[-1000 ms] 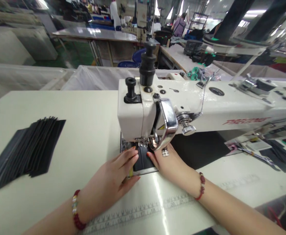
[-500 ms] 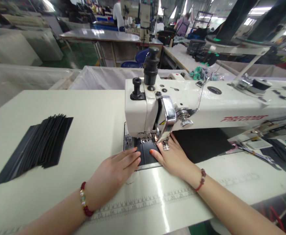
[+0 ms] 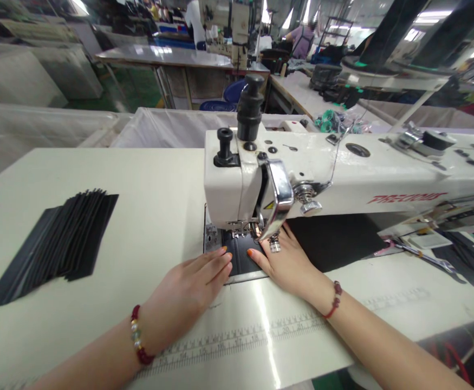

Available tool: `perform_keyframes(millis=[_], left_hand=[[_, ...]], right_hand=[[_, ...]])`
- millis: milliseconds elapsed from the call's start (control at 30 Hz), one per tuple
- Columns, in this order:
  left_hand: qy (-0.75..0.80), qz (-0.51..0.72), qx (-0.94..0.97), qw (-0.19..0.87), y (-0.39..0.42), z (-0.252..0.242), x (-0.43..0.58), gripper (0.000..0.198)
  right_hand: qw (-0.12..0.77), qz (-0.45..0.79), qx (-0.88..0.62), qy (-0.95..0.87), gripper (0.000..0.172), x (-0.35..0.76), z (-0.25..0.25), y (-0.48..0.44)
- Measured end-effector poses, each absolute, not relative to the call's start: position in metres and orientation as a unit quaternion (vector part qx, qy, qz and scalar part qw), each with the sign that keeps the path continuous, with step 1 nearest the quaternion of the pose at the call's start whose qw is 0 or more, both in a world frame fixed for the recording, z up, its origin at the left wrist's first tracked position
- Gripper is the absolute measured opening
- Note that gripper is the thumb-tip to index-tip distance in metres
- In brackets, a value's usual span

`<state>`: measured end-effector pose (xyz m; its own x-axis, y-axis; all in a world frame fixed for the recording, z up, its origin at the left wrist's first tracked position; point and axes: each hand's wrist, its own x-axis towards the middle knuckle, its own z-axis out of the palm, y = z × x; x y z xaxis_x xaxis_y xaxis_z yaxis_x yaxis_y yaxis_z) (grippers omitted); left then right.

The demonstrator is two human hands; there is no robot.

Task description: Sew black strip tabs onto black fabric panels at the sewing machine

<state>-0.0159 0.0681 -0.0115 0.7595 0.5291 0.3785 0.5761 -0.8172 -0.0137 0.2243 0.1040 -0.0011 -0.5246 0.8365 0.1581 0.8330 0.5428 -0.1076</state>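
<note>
A small black piece (image 3: 240, 257) lies under the presser foot of a white sewing machine (image 3: 334, 173). My left hand (image 3: 188, 290) lies flat on the table with its fingertips against the piece's left edge. My right hand (image 3: 287, 262) rests flat on the piece's right side, just below the needle area. Both hands press down with fingers extended; neither grips anything. Each wrist wears a red bead bracelet.
A fanned stack of black strips (image 3: 53, 244) lies at the table's left. More black pieces and scissors (image 3: 427, 259) sit at the right, past the machine arm. A printed ruler (image 3: 237, 341) runs along the table's front. White fabric bins (image 3: 167, 127) stand behind. Other workers sit far back.
The view has shifted slightly since a second ago. My hands have stayed on the black piece, moved a little toward the needle.
</note>
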Motion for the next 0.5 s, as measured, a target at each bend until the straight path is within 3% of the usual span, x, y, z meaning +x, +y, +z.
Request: perform_keyframes(millis=[500], left_hand=[[-0.306, -0.171, -0.934, 0.066, 0.081, -0.008, -0.016, 0.029]], right_hand=[[0.1, 0.026, -0.476, -0.874, 0.026, 0.221, 0.001, 0.119]])
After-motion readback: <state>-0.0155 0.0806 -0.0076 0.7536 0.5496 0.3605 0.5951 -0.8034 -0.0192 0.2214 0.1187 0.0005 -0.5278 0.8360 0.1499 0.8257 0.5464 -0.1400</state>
